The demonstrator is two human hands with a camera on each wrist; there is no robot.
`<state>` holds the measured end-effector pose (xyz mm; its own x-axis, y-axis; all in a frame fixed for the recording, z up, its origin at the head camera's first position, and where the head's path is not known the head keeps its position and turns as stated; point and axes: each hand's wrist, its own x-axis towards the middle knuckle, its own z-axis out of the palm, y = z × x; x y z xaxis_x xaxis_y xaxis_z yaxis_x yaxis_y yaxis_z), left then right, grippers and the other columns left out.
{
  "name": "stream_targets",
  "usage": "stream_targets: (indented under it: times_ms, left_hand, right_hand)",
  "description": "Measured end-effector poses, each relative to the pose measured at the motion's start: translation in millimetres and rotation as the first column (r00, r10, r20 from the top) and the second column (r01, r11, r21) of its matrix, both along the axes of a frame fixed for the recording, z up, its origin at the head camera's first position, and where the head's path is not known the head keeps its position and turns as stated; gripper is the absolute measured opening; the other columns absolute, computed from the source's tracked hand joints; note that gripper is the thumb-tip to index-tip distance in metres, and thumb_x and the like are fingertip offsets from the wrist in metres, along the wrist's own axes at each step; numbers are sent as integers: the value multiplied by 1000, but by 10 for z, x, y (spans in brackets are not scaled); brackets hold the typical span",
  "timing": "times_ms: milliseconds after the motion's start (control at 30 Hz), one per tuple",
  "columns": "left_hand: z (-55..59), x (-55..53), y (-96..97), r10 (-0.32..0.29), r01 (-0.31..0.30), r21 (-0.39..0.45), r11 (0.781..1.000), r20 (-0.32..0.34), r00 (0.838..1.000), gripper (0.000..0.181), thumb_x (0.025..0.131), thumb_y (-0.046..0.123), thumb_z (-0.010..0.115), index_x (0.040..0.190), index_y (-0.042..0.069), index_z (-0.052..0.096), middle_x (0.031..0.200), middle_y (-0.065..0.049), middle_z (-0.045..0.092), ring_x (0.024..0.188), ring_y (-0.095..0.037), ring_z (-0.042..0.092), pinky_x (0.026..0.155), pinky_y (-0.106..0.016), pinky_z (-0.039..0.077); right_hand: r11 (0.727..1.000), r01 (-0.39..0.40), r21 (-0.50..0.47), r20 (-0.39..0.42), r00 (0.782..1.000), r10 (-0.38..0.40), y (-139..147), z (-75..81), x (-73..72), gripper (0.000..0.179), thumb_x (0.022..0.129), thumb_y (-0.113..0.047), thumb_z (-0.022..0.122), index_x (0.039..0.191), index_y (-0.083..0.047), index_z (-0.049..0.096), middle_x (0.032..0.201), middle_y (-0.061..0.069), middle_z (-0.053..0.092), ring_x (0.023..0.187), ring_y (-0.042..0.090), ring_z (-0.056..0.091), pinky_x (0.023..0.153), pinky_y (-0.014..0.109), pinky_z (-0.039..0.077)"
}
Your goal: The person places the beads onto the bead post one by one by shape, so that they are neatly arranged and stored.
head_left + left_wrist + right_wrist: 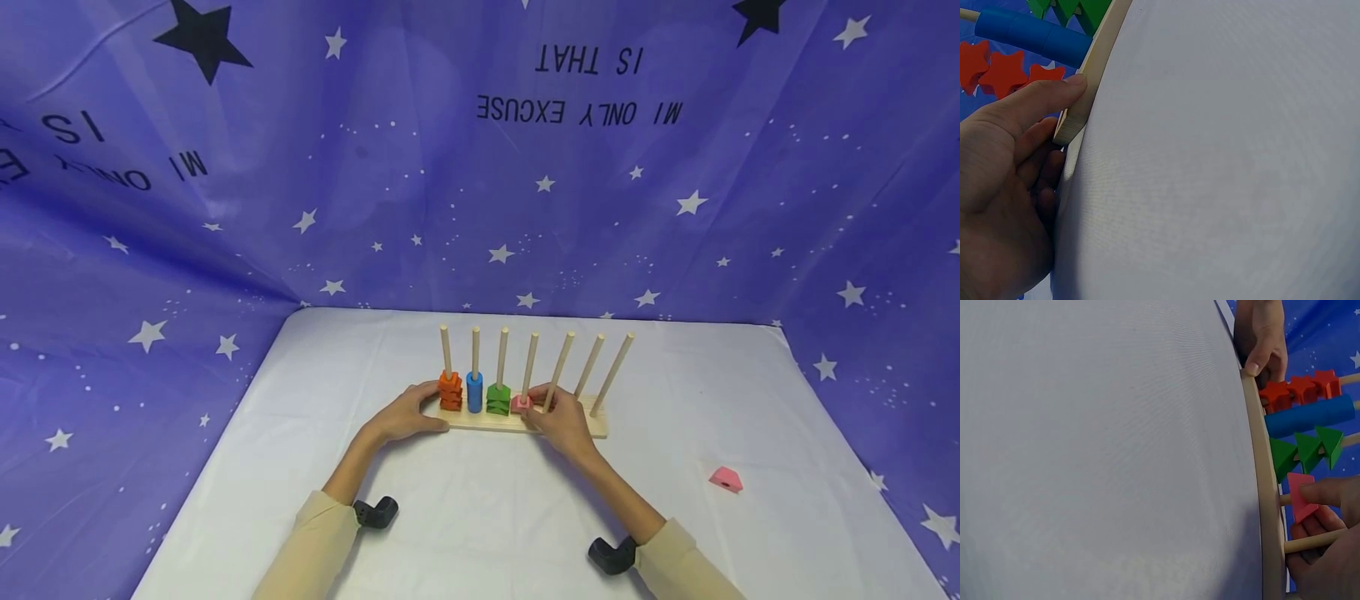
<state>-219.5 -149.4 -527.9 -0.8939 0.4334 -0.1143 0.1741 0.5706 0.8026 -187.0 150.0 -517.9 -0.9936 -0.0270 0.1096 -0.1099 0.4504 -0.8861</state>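
A wooden base with several upright pegs stands on the table. My left hand grips its left end, the thumb along the front edge in the left wrist view. My right hand pinches a pink trapezoid block threaded on the fourth peg, low down and slightly off the base in the right wrist view. To its left are orange-red star blocks on the first peg, blue cylinder blocks on the second and green triangle blocks on the third.
Another pink trapezoid block lies on the white tablecloth, to the right of the right forearm. Bare pegs rise at the base's right end, close by the right hand. A purple star-patterned curtain hangs behind and at both sides.
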Motion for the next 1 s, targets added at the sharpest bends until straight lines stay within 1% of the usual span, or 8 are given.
stream_targets:
  times_ms: [200, 300, 400, 500, 733, 833, 900, 1000]
  left_hand:
    - [-3, -3, -1, 1, -1, -10, 1000, 0, 1000, 80, 81, 24, 83, 148, 2, 46, 150, -20, 43, 138, -39, 35, 115, -55, 25]
    - [-5, 4, 2, 6, -6, -1, 1000, 6, 1000, 81, 80, 24, 83, 148, 1, 46, 150, -22, 43, 138, -40, 35, 115, -55, 25]
    - [-4, 10, 10, 6, -6, 11, 1000, 14, 1000, 80, 81, 24, 83, 148, 0, 45, 150, -22, 43, 139, -40, 35, 115, -54, 24]
    - [-6, 15, 11, 6, -6, 10, 1000, 18, 1000, 80, 81, 23, 83, 148, 1, 46, 150, -21, 43, 139, -39, 35, 116, -54, 24]
    - [-2, 9, 6, -2, 2, 11, 1000, 5, 1000, 78, 81, 23, 82, 147, 2, 47, 150, -20, 44, 138, -39, 36, 115, -54, 25]
    - [5, 2, 4, -19, 19, 25, 1000, -8, 1000, 76, 81, 22, 82, 146, 2, 48, 149, -20, 45, 137, -38, 37, 115, -54, 25]
    - [10, 3, 5, -24, 25, 26, 999, -19, 1000, 76, 81, 22, 82, 146, 2, 49, 149, -20, 45, 137, -39, 37, 115, -54, 26]
    - [14, 4, 3, -24, 25, 20, 999, -20, 999, 76, 81, 22, 82, 146, 3, 48, 149, -21, 45, 137, -39, 37, 115, -54, 26]
  right_hand:
    - [999, -35, 11, 39, 999, 35, 60, 48, 35, 33, 82, -6, 80, 113, 1, 69, 111, 15, 71, 107, 32, 66, 95, 45, 51]
    - [995, -97, -4, 72, 993, 97, 155, 84, 82, 43, 86, -7, 77, 124, 6, 63, 123, 21, 65, 119, 37, 60, 103, 44, 46]
    - [987, -160, -21, 85, 983, 161, 305, 131, 172, 49, 88, -5, 74, 131, 10, 56, 129, 26, 61, 123, 39, 56, 105, 43, 44]
    - [981, -196, -14, 60, 979, 196, 496, 175, 293, 46, 90, -4, 73, 130, 11, 57, 124, 26, 63, 117, 39, 60, 100, 43, 48]
    - [987, -93, 134, -41, 994, 99, 1013, 276, 605, 32, 92, -9, 73, 121, 3, 66, 113, 14, 71, 105, 31, 67, 93, 40, 53]
    - [986, -25, 163, -91, 995, 40, 1281, 312, 727, 29, 93, -8, 71, 119, 3, 67, 112, 16, 71, 102, 26, 68, 91, 29, 53]
    - [985, 31, 171, -106, 994, -13, 1476, 329, 807, 28, 94, -11, 70, 119, 3, 67, 111, 16, 71, 99, 17, 68, 88, 19, 51]
    - [978, 130, 163, -86, 989, -117, 1765, 344, 929, 32, 96, -17, 69, 121, 3, 66, 109, 14, 71, 94, 4, 65, 82, 10, 49]
